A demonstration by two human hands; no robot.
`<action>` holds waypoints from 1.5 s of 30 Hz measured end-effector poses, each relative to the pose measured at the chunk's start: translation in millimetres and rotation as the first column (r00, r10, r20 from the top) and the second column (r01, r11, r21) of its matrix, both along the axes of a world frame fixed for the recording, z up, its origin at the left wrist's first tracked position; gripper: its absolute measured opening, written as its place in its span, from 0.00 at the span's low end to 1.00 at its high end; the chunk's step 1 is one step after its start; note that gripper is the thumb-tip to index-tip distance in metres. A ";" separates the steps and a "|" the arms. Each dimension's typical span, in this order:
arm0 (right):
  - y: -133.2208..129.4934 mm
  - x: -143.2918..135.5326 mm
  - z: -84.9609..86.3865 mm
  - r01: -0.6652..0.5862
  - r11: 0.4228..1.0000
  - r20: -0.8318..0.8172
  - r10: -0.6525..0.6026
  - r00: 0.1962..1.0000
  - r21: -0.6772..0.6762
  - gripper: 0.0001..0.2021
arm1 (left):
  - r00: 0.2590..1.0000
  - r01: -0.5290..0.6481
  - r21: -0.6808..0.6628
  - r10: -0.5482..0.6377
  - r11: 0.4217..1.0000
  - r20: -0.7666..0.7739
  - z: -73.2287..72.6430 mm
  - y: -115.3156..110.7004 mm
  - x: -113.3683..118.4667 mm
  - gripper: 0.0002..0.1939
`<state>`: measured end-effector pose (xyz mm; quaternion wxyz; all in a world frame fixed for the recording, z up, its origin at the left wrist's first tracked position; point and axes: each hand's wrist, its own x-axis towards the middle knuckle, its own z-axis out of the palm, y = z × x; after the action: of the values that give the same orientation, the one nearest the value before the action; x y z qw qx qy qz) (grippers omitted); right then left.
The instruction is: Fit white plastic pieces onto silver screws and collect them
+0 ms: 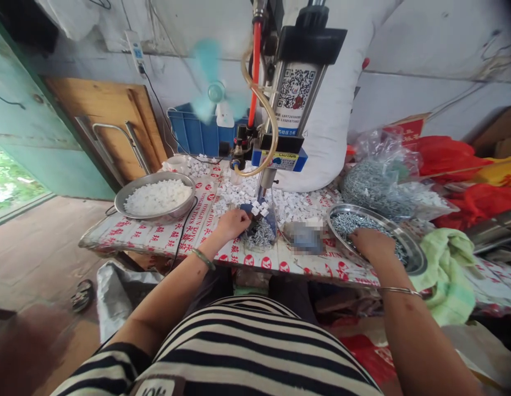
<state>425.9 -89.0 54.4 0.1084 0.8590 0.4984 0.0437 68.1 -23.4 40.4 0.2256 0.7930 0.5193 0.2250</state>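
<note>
My left hand (234, 223) is at the foot of a pneumatic press (298, 99), its fingers closed together beside the blue base. Whatever they pinch is hidden. Small white plastic pieces (258, 208) lie on the press base under the ram. Just in front is a heap of small metal pieces (260, 235), like screws or pins. My right hand (373, 245) reaches into a shallow steel bowl (416, 258) of similar metal pieces (354, 223). Its fingers curl down among them, and their tips are hidden.
A steel bowl (120, 206) of white pieces stands on the left of the table. Loose white pieces (296, 204) surround the press. Behind are a spinning fan (216, 92), a blue crate (193, 132) and a white sack (333, 154). Bagged metal pieces (371, 184) and a green cloth (447, 269) lie right.
</note>
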 end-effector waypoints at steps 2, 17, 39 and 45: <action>-0.9 0.8 -2.1 -0.032 0.999 -0.017 0.033 0.999 0.018 0.16 | 0.998 0.010 0.019 -0.011 1.000 0.062 -1.0 -1.8 1.4 0.10; -15.4 -3.9 14.3 -0.012 0.997 -0.038 0.015 0.999 0.083 0.16 | 0.936 -0.048 0.136 -0.003 0.990 0.353 -9.0 -16.3 -6.0 0.11; -8.2 -218.1 9.8 -0.556 0.569 -0.145 0.766 0.626 0.606 0.11 | 0.628 0.068 -0.255 0.157 0.964 0.762 -7.3 -30.6 7.5 0.12; -6.1 -182.9 15.6 -0.588 0.676 -0.077 0.683 0.726 0.444 0.12 | 0.416 0.071 -0.472 0.404 0.879 0.814 -7.9 -21.3 -1.4 0.16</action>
<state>243.0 -95.1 70.0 -0.1470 0.6318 0.7574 0.0745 66.7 -44.7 32.5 0.6129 0.4200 0.4334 0.5100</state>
